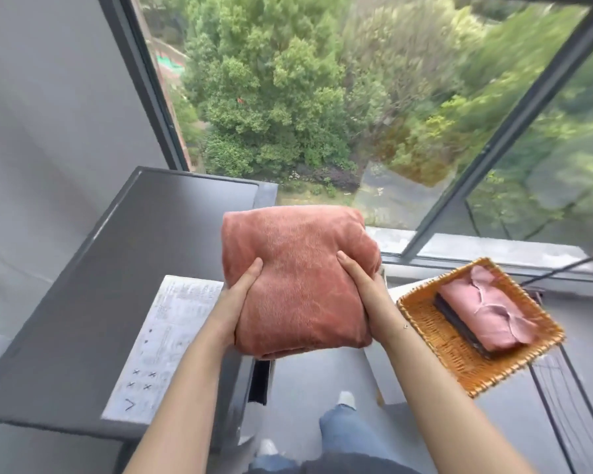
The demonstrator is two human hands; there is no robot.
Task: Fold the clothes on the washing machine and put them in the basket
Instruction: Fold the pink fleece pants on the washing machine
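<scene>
You hold a rust-orange bundle (297,285); at three o'clock, an amber wicker basket (459,364) carries pink cloth (486,319) over dark cloth (459,323).

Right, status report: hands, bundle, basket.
Both hands, left hand and right hand, gripping folded rust-red bundle, held off the washing machine. Basket to the right already holds pink folded garment. Path clear.

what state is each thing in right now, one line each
rust towel: folded into a thick bundle, held up off the machine between both hands
left hand: grips the towel's left side
right hand: grips the towel's right side
basket: to the right, holds a stack
pink garment: folded, on top of a dark folded item in the basket
washing machine: top bare apart from a printed sheet
</scene>
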